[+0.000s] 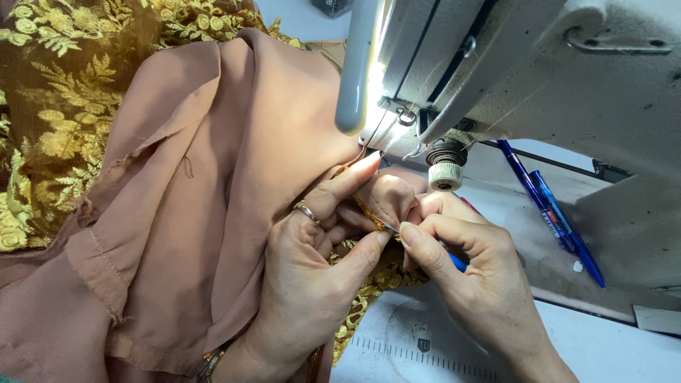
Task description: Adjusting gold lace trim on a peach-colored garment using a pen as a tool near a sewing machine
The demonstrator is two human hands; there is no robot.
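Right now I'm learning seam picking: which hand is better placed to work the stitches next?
Right. The right hand pinches the blue tool, its tip at the seam; the left hand only holds the fabric.

Lining fabric (213, 177): plain dusty pink-tan.
Lace (64, 92): brown mesh with gold floral and fern embroidery.
Sewing machine (567, 78): off-white.
Pens (553, 213): blue.
Ring (307, 212): gold.

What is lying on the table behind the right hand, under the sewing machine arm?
Two blue pens lie there, side by side on the white table. Their upper ends pass under the sewing machine, so those ends are hidden.
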